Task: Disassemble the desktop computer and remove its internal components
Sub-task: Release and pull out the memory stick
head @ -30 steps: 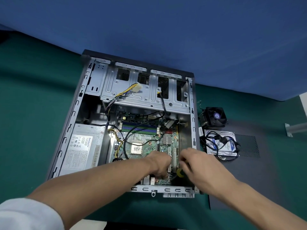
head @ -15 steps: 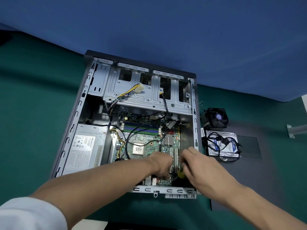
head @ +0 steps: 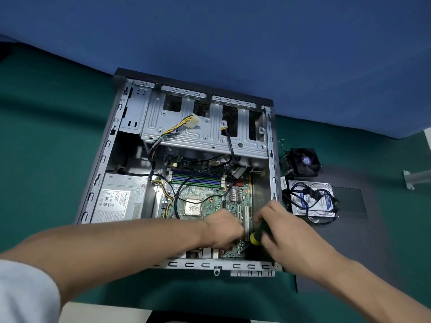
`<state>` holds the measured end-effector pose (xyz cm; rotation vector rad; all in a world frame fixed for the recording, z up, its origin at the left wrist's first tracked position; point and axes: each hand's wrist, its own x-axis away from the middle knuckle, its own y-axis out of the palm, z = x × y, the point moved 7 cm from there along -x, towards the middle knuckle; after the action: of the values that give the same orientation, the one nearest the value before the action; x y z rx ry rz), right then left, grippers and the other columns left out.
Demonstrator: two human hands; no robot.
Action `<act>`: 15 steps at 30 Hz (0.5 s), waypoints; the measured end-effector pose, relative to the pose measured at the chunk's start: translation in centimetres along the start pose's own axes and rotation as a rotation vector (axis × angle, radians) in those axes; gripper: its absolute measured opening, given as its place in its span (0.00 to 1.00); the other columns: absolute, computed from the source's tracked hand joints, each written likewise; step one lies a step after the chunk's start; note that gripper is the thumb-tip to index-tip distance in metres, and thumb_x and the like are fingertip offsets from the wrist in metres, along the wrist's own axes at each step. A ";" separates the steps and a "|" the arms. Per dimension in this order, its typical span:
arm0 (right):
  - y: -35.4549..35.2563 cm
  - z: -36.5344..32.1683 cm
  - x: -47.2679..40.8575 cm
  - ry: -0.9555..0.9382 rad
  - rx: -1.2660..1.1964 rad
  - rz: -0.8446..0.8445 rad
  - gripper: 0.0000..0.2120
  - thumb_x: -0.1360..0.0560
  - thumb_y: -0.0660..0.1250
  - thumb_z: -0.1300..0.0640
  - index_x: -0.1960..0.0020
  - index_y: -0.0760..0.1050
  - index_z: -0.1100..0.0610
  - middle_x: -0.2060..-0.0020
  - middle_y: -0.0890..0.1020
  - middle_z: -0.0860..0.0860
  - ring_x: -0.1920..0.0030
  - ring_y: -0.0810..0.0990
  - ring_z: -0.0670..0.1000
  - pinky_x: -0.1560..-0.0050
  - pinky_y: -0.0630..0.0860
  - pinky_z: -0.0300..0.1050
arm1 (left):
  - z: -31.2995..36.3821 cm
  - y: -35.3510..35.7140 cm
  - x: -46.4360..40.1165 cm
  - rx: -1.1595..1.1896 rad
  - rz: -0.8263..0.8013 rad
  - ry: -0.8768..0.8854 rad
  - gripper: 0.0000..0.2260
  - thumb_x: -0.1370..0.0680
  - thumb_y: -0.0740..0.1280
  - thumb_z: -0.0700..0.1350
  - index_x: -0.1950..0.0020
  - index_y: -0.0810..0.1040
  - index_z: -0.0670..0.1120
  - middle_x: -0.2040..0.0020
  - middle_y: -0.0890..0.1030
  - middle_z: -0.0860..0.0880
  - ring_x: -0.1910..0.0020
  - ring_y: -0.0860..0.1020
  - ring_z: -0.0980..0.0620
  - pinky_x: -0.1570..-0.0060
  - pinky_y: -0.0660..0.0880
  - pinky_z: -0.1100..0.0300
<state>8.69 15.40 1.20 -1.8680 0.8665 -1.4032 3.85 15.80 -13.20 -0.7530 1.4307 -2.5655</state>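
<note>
Open desktop case (head: 102,173) lying flat on green mat (head: 42,141), side panel off, motherboard (head: 210,201) exposed in lower middle. Right hand (head: 286,231) curled around screwdriver (head: 256,236), green-and-yellow handle tilted, tip down at near right corner of board. Left hand (head: 224,231) just beside it, fingers curled downward onto board's near edge; held object, if any, not discernible. Both forearms reaching in over near case rim. Power supply (head: 119,201) at left inside. Cooler fan (head: 303,162) and hard drive (head: 312,199) outside to right, on dark side panel (head: 349,241).

Opened computer case (head: 109,159) lies flat (motherboard (head: 210,201) exposed).
</note>
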 end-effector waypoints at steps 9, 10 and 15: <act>0.5 -0.1 1.2 -0.055 -0.001 0.029 0.09 0.24 0.56 0.54 0.44 0.63 0.46 0.48 0.64 0.41 0.49 0.69 0.48 0.52 0.71 0.45 | 0.8 1.5 -0.4 0.099 -0.037 0.093 0.05 0.23 0.64 0.45 0.54 0.78 0.47 0.72 0.70 0.52 0.74 0.69 0.63 0.74 0.57 0.69; 0.4 0.0 1.2 -0.049 0.036 0.033 0.08 0.24 0.56 0.52 0.45 0.63 0.46 0.50 0.64 0.42 0.50 0.69 0.49 0.54 0.70 0.45 | 0.8 1.5 -0.5 0.091 -0.037 0.084 0.05 0.23 0.64 0.45 0.57 0.78 0.47 0.72 0.70 0.52 0.74 0.68 0.63 0.75 0.57 0.69; 0.5 0.0 1.1 -0.060 0.029 0.042 0.04 0.21 0.53 0.51 0.49 0.65 0.47 0.53 0.67 0.43 0.54 0.70 0.50 0.54 0.66 0.44 | 0.9 1.4 -0.7 0.110 -0.026 0.037 0.08 0.24 0.64 0.43 0.63 0.77 0.46 0.74 0.70 0.53 0.76 0.68 0.59 0.71 0.64 0.65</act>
<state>8.90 14.22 1.43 -1.8494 0.8466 -1.3208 4.70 14.63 -14.23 -0.7162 1.2852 -2.6655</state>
